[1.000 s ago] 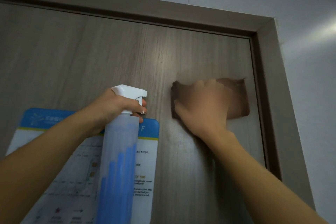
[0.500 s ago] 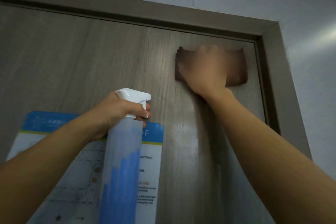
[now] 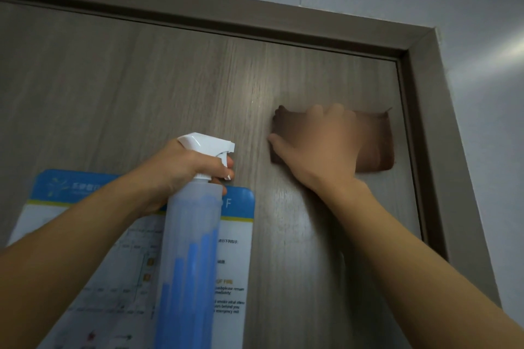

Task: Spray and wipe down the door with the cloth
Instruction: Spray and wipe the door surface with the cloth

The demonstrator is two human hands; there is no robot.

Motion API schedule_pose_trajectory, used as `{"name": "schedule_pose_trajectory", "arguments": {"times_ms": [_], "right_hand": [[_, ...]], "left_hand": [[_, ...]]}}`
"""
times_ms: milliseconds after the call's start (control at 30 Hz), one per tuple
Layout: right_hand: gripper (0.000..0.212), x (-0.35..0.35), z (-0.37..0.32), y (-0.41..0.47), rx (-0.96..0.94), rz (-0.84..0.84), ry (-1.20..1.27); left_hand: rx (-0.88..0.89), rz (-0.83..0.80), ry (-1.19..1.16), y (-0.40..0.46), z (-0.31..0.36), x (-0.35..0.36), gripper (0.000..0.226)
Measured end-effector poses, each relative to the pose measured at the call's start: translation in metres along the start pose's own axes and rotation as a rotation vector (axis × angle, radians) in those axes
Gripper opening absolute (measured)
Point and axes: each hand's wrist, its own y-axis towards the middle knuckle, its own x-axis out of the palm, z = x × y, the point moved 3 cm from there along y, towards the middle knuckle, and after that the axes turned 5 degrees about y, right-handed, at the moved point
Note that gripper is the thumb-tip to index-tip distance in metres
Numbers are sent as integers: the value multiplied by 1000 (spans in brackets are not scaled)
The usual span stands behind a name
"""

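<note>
In the head view, the wiping step is in hand. The right hand (image 3: pixel 320 147) lies flat, fingers spread, pressing a brown cloth (image 3: pixel 374 142) against the door (image 3: pixel 141 88) near its upper right corner, just beside the frame (image 3: pixel 425 110); the cloth shows on both sides of the hand and looks slightly blurred, which suggests it is moving. The left hand (image 3: pixel 181 170) is closed around the neck of a spray bottle (image 3: pixel 190 249), one finger on the trigger, the nozzle facing the door; the bottle hangs upright in front of a blue-headed notice (image 3: pixel 232 249) fixed to the door and appears to be well filled with blue liquid. No fresh spray can be made out on the wood. Only the corner strip seems to be under the cloth, so most of the door likely remains. The next move probably calls for steady flat pressure while carrying the cloth along the panel, keeping clear of the notice's edge, and for a fresh spray on an unwiped patch to the left.
</note>
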Motion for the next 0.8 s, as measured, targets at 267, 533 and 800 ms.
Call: {"name": "schedule_pose_trajectory", "arguments": {"times_ms": [267, 533, 800], "right_hand": [[75, 5, -1, 87, 15, -16, 26], [71, 6, -7, 75, 1, 6, 64], [68, 6, -26, -13, -103, 15, 18]], "left_hand": [[10, 3, 14, 3, -2, -3, 37], [6, -9, 36, 4, -3, -4, 38], [3, 10, 54, 2, -1, -2, 35]]}}
